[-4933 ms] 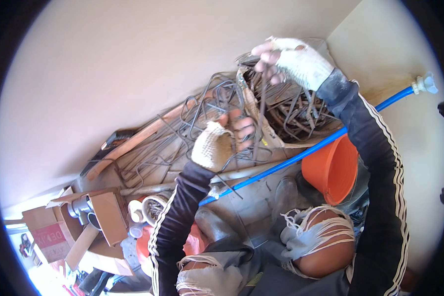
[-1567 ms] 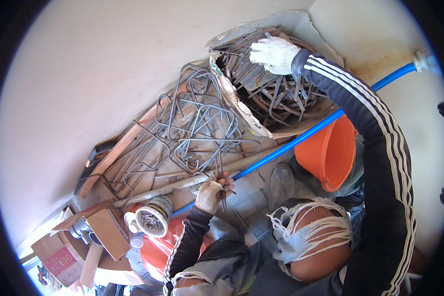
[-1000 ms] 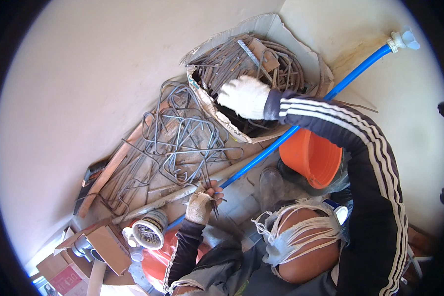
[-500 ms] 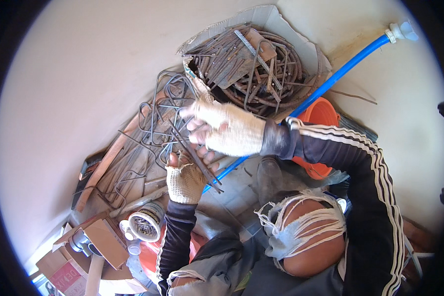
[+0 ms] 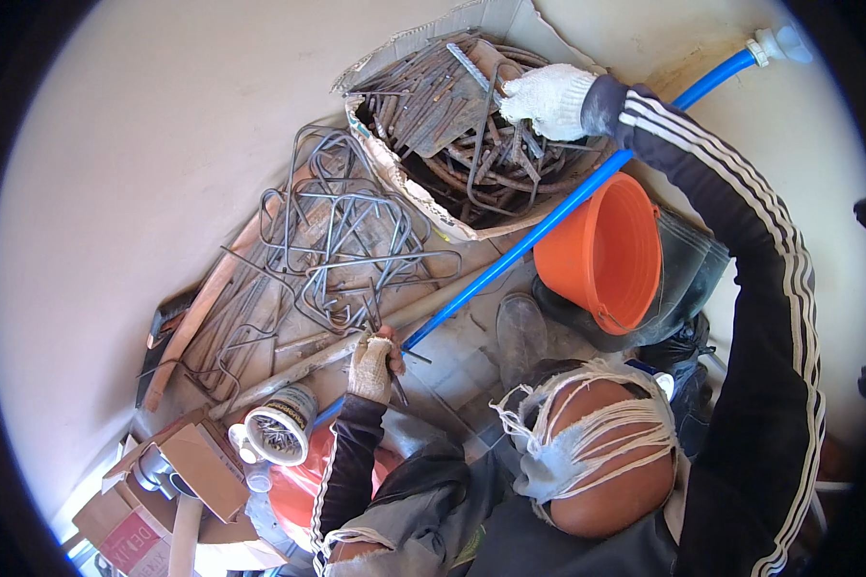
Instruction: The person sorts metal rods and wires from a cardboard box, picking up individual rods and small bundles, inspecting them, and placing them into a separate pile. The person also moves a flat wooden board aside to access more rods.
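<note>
Your left hand (image 5: pixel 369 369), in a white knit glove, grasps a few short, dark metal rods (image 5: pixel 401 388). Your gloved right hand (image 5: pixel 550 102) is at the rust-brown steel rods (image 5: pixel 423 104) inside the torn cardboard box (image 5: pixel 387 160); its grip cannot be told. Judged progress: partial. Few pieces are in hand; many remain boxed.

Arms (image 5: pixel 755 231) apart, left fingers (image 5: pixel 394 360) curled

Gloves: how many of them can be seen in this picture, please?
2: one glove on the left hand, which holds thin rods; one on the right hand, over the carton. I see no others, but some may be hidden.
</note>
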Tool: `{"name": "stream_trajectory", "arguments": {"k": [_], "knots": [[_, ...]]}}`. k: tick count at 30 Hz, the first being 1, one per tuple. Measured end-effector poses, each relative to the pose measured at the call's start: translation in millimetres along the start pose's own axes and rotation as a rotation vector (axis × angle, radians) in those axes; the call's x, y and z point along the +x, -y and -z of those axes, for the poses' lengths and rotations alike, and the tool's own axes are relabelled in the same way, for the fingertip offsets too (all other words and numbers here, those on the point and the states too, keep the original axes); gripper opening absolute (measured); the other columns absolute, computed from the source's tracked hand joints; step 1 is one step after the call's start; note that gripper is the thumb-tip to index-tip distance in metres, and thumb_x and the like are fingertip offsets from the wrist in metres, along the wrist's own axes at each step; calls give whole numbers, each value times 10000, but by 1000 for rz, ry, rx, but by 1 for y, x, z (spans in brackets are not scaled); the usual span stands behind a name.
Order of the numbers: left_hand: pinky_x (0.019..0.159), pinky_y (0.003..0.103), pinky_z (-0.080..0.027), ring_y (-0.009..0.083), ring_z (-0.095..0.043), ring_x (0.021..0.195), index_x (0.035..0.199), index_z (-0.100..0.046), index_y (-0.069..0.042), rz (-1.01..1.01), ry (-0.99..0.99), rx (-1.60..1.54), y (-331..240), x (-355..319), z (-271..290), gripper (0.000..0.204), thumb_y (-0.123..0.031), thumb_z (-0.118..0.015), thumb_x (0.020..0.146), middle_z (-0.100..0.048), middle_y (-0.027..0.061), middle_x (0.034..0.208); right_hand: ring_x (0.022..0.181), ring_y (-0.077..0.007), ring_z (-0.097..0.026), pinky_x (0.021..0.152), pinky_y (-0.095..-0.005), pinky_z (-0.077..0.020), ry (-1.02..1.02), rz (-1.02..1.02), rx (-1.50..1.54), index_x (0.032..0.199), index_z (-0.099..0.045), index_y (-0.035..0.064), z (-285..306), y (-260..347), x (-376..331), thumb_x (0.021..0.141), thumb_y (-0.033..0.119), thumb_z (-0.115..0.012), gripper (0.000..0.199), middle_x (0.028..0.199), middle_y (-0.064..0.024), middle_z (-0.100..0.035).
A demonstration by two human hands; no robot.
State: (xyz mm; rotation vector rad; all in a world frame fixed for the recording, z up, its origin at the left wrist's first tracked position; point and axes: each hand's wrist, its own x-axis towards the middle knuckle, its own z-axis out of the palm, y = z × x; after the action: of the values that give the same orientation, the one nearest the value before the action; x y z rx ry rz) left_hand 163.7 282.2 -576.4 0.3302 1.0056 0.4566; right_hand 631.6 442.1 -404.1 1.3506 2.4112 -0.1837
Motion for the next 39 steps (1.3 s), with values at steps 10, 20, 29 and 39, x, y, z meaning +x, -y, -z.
{"name": "stream_trajectory", "arguments": {"k": [10, 20, 29, 39], "knots": [[492, 312, -394, 144, -472, 522, 1001, -567, -71, 42, -14, -131, 0, 2, 3, 130, -142, -569, 892, -527, 20, 703, 869, -364, -690, 772, -479, -567, 374, 106, -142, 879, -760, 84, 19, -10, -15, 795, 162, -602, 196, 888, -165, -710], [500, 312, -388, 149, -473, 531, 1003, -568, -80, 31, -8, -93, 1, 5, 3, 131, -168, -571, 906, -525, 24, 699, 885, -381, -689, 794, -469, -544, 282, -249, 69, 979, -730, 56, 22, -35, -8, 789, 133, -581, 254, 922, -188, -716], [496, 323, -415, 164, -485, 533, 1037, -562, -60, 23, -14, -135, 3, 5, 5, 162, -130, -561, 891, -548, 51, 728, 997, -372, -678, 876, -434, -536, 106, -619, 43, 1056, -701, 61, 2, -80, 3, 859, 103, -531, 264, 1034, -194, -708], [501, 320, -423, 160, -503, 544, 1028, -575, -63, 22, -11, -120, 3, 5, 4, 152, -143, -570, 898, -556, 47, 726, 845, -284, -680, 758, -394, -529, 370, -114, -341, 939, -697, 80, -38, -121, 48, 777, 168, -653, 190, 969, -120, -723]]}}
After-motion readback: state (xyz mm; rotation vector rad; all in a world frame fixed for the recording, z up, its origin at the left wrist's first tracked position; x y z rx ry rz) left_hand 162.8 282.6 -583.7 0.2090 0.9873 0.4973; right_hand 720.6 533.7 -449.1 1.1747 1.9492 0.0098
